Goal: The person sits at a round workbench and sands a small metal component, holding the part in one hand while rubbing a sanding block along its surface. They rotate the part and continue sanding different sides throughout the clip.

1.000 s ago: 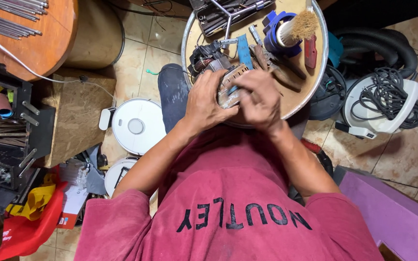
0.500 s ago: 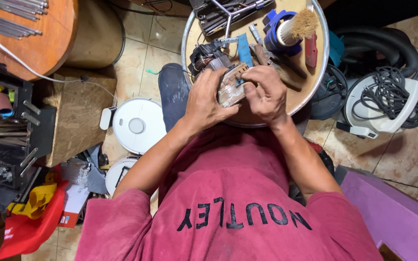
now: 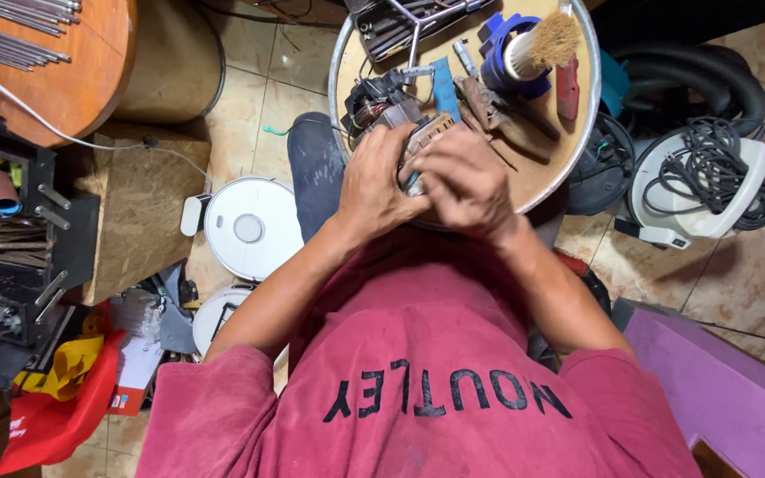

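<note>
Head view showed my left hand [image 3: 381,181] and right hand [image 3: 467,181] pressed together around a small motor part [image 3: 425,137] over the round desk [image 3: 542,168], work looked unfinished, tools lay about.

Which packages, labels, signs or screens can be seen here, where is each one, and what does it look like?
Small box: on the floor at lower left, beside the red bag; white with a red edge.
Red bag: bottom left corner on the floor, crumpled, with small white print.
Shirt print: dark block letters across the red shirt, bottom centre.
No screens or signs are visible.
</note>
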